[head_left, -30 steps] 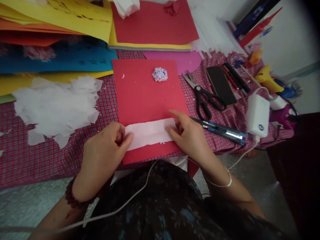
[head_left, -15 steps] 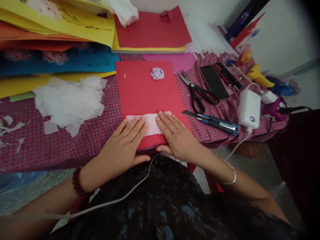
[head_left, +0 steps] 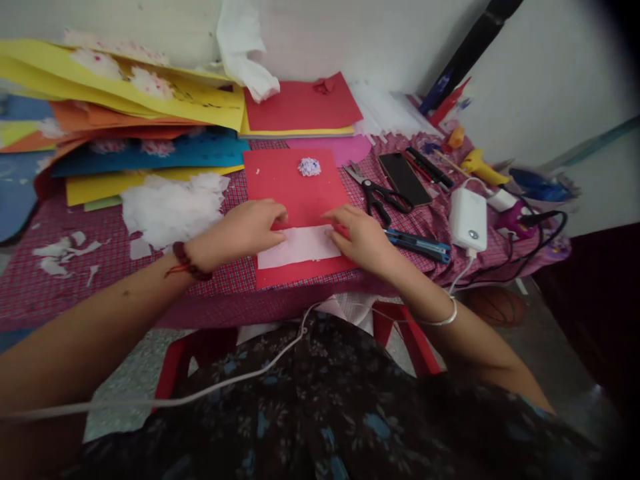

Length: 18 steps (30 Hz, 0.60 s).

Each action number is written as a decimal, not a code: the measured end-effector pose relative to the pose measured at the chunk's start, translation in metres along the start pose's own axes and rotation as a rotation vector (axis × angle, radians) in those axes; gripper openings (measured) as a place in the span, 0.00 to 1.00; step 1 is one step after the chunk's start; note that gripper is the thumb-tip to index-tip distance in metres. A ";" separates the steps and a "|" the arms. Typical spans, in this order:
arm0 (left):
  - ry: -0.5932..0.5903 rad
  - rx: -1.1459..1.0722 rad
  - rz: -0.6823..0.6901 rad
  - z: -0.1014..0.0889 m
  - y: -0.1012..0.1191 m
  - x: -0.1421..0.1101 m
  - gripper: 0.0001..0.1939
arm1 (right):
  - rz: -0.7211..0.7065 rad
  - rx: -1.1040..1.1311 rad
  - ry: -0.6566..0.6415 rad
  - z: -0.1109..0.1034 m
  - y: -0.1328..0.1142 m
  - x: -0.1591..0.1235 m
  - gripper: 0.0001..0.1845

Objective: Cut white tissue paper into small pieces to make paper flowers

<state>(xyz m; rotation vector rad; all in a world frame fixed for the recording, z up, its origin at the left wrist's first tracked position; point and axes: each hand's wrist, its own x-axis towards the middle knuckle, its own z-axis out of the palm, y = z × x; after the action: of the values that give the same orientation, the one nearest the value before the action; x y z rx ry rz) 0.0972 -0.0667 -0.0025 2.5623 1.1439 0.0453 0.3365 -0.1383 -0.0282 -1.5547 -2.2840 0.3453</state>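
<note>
The left hand point(head_left: 253, 227) comes in from the left side, with its back up and its fingers bent over. Its thumb points to the right, and a bit of red shows in the gap between the thumb and the fingertips. The right hand point(head_left: 367, 240) leans in from the other side, with its fingers curled in near the top right of the pale paper strip point(head_left: 300, 247). I cannot tell if the right fingers pinch the strip or just touch it. The two hands are apart, facing each other. The strip lies flat across the near part of the red sheet point(head_left: 295, 193), and a small fluffy ball point(head_left: 309, 167) sits on the far part. The scissors point(head_left: 377, 193) and the blue cutter point(head_left: 417, 245) lie to the right of the sheet.

Half a second ago both hands were pressed flat on the strip with their fingers long and straight. Now the fingers are bent, the left hand has moved to the far edge of the strip, and much more of the strip shows. The view has tipped up too, so more wall point(head_left: 320, 40) can be seen
</note>
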 end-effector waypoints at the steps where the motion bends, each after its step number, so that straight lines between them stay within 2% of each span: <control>1: -0.043 0.035 0.015 0.000 -0.002 0.005 0.17 | 0.007 -0.044 -0.043 -0.004 0.001 0.007 0.18; 4: -0.135 0.046 -0.003 0.001 -0.005 0.017 0.20 | 0.001 -0.180 -0.228 -0.013 0.001 0.026 0.19; 8: -0.189 -0.137 -0.139 0.006 -0.011 0.028 0.23 | 0.034 -0.209 -0.397 -0.014 0.001 0.042 0.16; 11: -0.250 -0.204 -0.159 0.009 -0.015 0.036 0.14 | 0.060 -0.171 -0.476 -0.014 0.003 0.048 0.13; 13: -0.307 -0.200 -0.144 0.009 -0.016 0.038 0.07 | 0.060 -0.151 -0.499 -0.013 0.004 0.049 0.11; 15: -0.343 -0.193 -0.125 0.008 -0.015 0.037 0.05 | 0.052 -0.132 -0.484 -0.013 0.005 0.047 0.09; 18: -0.301 -0.166 -0.074 0.006 -0.008 0.027 0.05 | 0.036 -0.096 -0.385 -0.012 0.007 0.040 0.07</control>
<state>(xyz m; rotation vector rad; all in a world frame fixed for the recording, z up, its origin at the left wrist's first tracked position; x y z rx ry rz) 0.1108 -0.0435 -0.0134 2.2840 1.0690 -0.2450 0.3339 -0.0983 -0.0133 -1.7008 -2.5937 0.5977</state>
